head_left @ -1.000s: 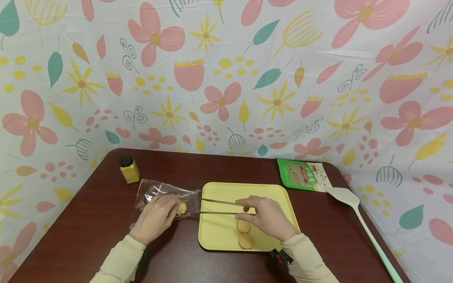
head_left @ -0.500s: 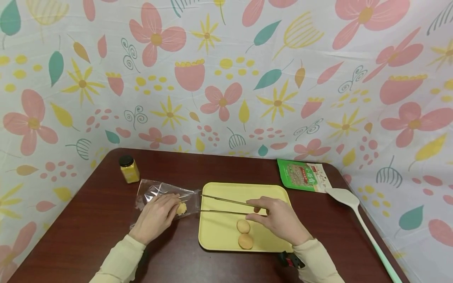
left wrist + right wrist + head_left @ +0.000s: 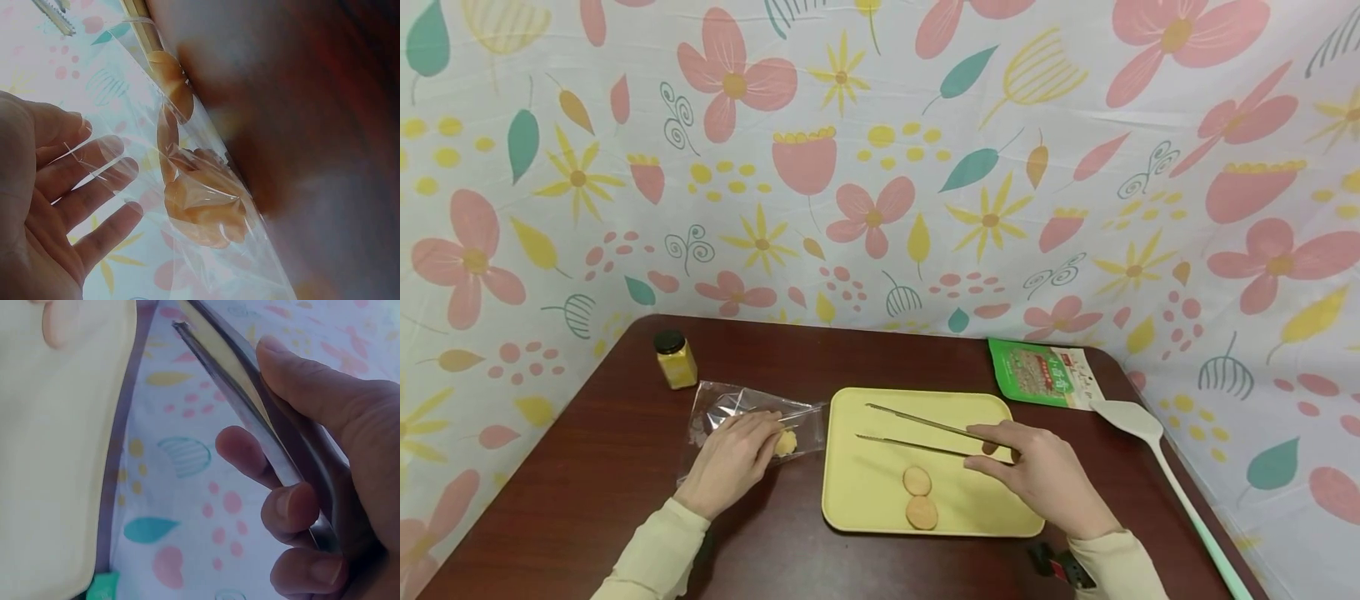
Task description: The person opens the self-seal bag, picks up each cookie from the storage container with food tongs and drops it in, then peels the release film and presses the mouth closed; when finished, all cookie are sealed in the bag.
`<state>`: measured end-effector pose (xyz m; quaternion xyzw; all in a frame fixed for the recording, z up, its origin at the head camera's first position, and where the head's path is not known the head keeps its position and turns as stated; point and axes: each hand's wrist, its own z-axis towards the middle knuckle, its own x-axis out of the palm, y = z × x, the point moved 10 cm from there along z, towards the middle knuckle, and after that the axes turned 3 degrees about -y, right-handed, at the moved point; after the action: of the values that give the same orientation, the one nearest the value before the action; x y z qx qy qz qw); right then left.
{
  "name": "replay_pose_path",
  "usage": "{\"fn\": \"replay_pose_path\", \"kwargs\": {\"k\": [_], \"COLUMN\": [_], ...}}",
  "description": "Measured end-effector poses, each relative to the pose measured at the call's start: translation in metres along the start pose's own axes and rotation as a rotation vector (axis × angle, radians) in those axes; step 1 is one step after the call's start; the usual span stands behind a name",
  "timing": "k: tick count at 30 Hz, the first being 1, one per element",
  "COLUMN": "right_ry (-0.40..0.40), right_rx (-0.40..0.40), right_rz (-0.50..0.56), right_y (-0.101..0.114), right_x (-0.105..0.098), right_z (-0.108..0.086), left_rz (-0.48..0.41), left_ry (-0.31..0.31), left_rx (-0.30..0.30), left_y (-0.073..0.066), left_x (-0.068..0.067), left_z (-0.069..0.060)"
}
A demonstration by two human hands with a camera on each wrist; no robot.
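Note:
My left hand [image 3: 733, 462] lies over the clear plastic bag [image 3: 811, 429], its thumb and fingers on the film in the left wrist view. Round golden biscuits [image 3: 206, 215] show through the bag there. My right hand [image 3: 1047, 477] holds metal tongs [image 3: 928, 423] above the yellow tray [image 3: 865, 496]. The tongs' arms stand apart with nothing between their tips. Two biscuits, an upper one [image 3: 917, 481] and a lower one [image 3: 922, 512], lie touching on the tray. Thumb and fingers grip the tongs [image 3: 294, 431] from both sides in the right wrist view.
A yellow jar with a black lid [image 3: 677, 362] stands at the back left of the dark table [image 3: 760, 554]. At the back right lies a green packet [image 3: 1033, 372], beside a white spatula [image 3: 1131, 419] with a pale green handle. A patterned cloth [image 3: 872, 150] hangs behind.
My right hand has moved to the right, drawing the tongs' tips away from the bag's mouth to over the tray. My left hand and the two tray biscuits have hardly moved.

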<state>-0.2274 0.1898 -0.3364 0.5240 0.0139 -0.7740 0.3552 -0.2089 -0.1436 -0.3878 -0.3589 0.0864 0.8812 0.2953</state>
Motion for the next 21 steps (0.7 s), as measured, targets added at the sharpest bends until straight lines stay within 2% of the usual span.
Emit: {"fn": "replay_pose_path", "kwargs": {"k": [5,12,21], "right_ry": [0.001,0.108,0.146], "right_rx": [0.044,0.172,0.267], "right_rz": [-0.038,-0.036,-0.034], "right_y": [-0.009,-0.025,-0.036], "right_x": [-0.015,-0.027,-0.035], "right_z": [-0.009,-0.027,-0.042], "left_rz": [0.001,-0.008,-0.008], "left_ry": [-0.003,0.001,0.002], "left_rx": [0.003,0.002,-0.008], "left_y": [0.0,-0.001,0.001], "left_x": [0.0,0.001,0.002], "left_z": [0.0,0.0,-0.002]}}
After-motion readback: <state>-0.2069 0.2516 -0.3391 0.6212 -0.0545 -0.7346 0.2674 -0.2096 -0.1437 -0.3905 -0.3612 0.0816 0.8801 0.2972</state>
